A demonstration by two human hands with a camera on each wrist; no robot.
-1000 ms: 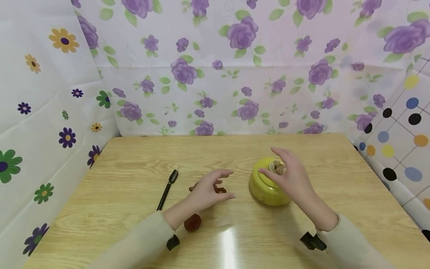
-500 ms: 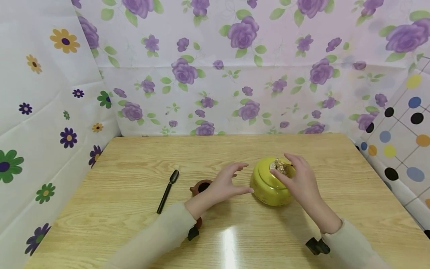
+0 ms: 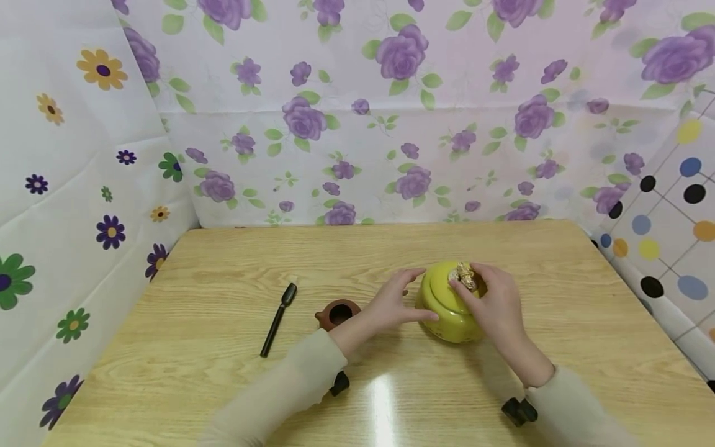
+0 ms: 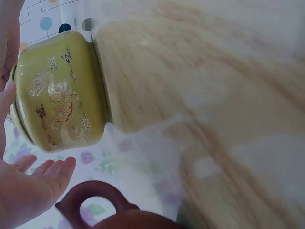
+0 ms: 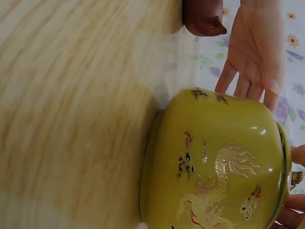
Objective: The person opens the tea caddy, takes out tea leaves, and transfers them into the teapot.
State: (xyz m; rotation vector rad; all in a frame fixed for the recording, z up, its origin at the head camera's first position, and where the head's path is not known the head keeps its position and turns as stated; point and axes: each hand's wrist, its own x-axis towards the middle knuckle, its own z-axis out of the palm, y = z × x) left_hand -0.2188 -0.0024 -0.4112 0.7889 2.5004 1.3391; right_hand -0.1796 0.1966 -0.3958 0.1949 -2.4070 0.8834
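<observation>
A black scoop (image 3: 278,321) is laid nearer the worktop's (image 3: 234,261) left edge; beside it, a brown teapot (image 3: 326,318) is partly covered by the left sleeve (image 3: 279,388). The left hand (image 3: 388,304) is held spread at the left flank of a yellow jar (image 3: 447,313), placed nearer the right edge. Its gilt knob (image 3: 466,277) is bracketed by thumb and fingers of the right hand (image 3: 499,307); pinching cannot be determined. Floral cloth (image 3: 360,149) is hung behind the far edge.

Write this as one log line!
left hand: beside yellow jar | right hand: around gold knob | lid: on | teapot: on table
</observation>
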